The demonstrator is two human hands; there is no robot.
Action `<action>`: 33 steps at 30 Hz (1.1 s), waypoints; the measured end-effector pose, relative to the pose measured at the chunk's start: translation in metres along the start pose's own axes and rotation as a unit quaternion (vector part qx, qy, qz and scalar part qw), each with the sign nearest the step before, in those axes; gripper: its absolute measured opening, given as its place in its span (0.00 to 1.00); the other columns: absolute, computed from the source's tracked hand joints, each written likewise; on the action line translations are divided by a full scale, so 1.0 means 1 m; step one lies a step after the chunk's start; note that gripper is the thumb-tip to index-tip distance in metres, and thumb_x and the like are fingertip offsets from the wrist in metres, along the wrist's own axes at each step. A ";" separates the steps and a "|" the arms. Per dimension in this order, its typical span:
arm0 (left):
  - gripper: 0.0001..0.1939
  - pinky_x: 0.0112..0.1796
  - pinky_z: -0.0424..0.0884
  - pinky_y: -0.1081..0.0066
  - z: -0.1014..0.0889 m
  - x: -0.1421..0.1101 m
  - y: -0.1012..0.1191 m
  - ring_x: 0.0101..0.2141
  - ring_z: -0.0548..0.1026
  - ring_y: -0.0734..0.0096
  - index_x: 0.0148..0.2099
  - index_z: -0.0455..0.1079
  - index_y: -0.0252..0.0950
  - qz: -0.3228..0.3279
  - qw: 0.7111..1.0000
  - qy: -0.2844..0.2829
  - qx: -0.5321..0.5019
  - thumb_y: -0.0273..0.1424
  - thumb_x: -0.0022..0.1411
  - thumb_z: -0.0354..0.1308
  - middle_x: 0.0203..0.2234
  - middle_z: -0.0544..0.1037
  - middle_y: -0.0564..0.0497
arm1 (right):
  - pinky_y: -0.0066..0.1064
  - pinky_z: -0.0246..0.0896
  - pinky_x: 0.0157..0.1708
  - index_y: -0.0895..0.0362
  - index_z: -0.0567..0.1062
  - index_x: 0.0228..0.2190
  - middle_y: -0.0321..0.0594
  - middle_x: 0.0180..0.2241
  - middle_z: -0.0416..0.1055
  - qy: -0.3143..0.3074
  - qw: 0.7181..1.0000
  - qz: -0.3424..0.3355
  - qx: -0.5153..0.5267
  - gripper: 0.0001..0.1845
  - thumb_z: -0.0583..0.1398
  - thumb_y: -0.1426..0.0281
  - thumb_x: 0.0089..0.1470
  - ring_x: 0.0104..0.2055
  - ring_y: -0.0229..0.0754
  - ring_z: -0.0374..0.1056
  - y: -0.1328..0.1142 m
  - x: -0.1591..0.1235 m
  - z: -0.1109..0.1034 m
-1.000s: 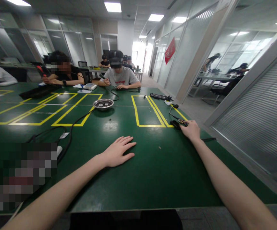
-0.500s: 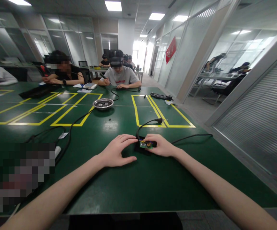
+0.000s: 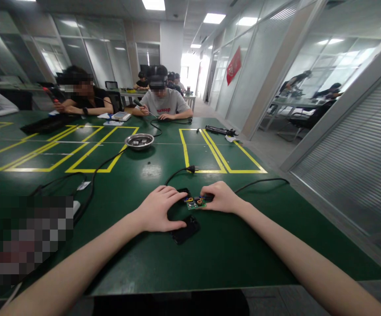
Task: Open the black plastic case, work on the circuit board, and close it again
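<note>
A small green circuit board (image 3: 195, 203), with a copper-coloured coil on it, is pinched at its right end by my right hand (image 3: 221, 197). My left hand (image 3: 159, 208) is open, thumb and fingers apart, to the left of the board. Its fingertips reach a dark casing piece (image 3: 184, 192) behind the board, while its thumb rests at the edge of a flat black cover (image 3: 186, 229) on the table. A black cable with a plug (image 3: 192, 169) curves up behind my left hand. Just what the left fingertips press on is partly hidden.
On the green table (image 3: 243, 250) stands a metal bowl (image 3: 139, 141) with small metal parts. Yellow tape marks rectangles farther back. Another black cable (image 3: 263, 181) runs right. A blurred-out object (image 3: 29, 245) lies at left. Several people sit across the table, one holding a tool.
The board has shifted slightly left, and the black cover now lies apart, in front of it. The cable's plug has swung left. My left fingers now reach the dark casing piece.
</note>
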State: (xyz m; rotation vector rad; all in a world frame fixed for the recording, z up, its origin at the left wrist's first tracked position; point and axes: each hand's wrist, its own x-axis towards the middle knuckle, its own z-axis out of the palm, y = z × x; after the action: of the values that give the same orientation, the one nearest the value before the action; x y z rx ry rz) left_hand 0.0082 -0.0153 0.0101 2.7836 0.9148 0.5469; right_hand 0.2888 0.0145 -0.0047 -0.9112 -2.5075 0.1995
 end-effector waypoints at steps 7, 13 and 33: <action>0.36 0.62 0.64 0.51 0.000 0.000 -0.007 0.57 0.75 0.49 0.61 0.72 0.39 -0.002 1.000 -0.004 0.001 0.54 0.58 0.67 0.57 0.78 0.41 | 0.28 0.55 0.26 0.55 0.76 0.40 0.32 0.24 0.72 -0.027 0.999 0.002 0.018 0.20 0.69 0.61 0.46 0.23 0.38 0.66 -0.009 -0.003 -0.010; 0.42 0.66 0.58 0.50 0.000 0.001 -0.014 0.58 0.75 0.49 0.61 0.71 0.38 0.027 0.997 -0.013 -0.065 0.54 0.51 0.73 0.57 0.78 0.39 | 0.28 0.57 0.28 0.55 0.74 0.30 0.36 0.25 0.74 0.002 0.998 -0.042 0.036 0.04 0.59 0.70 0.57 0.25 0.38 0.67 -0.014 -0.001 0.001; 0.27 0.57 0.68 0.56 -0.003 0.001 -0.020 0.46 0.80 0.56 0.45 0.74 0.39 0.005 0.999 0.018 -0.032 0.52 0.53 0.73 0.43 0.83 0.47 | 0.28 0.63 0.35 0.54 0.82 0.39 0.39 0.33 0.78 0.016 1.000 0.000 0.000 0.11 0.67 0.60 0.62 0.35 0.40 0.75 -0.017 0.010 0.031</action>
State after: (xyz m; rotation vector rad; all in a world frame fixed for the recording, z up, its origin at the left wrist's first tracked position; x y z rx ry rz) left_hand -0.0031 0.0018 0.0082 2.7316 0.8755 0.6193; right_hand 0.2578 0.0091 -0.0235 -0.9074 -2.4788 0.1838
